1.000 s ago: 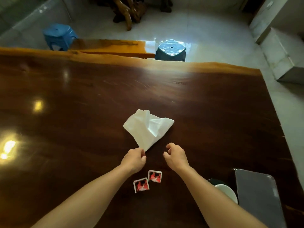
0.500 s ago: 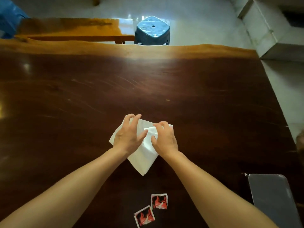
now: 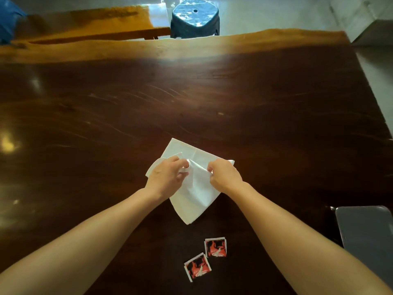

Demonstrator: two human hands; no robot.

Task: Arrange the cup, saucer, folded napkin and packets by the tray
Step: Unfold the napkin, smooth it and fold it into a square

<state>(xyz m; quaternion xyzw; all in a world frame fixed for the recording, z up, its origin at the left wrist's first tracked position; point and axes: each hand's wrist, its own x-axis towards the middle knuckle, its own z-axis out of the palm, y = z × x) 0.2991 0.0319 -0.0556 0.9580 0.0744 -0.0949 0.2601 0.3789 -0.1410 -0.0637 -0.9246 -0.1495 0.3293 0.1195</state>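
Note:
A white paper napkin (image 3: 196,194) lies partly unfolded on the dark wooden table (image 3: 191,99), one corner pointing toward me. My left hand (image 3: 168,177) pinches a raised fold of it on the left. My right hand (image 3: 224,174) pinches the same fold from the right. Two red and black packets (image 3: 215,247) (image 3: 197,267) lie flat on the table nearer to me than the napkin, between my forearms. The grey tray (image 3: 365,235) shows at the right edge. Cup and saucer are out of view.
Beyond the table's far edge stand a dark blue plastic stool (image 3: 194,18) and a wooden bench (image 3: 89,24). Another blue stool (image 3: 8,20) is cut off at the top left. Pale tiled floor runs along the right side.
My hands went from hovering near the napkin to pressing on it, and now both pinch a fold lifted from its middle. The view has tilted down and forward.

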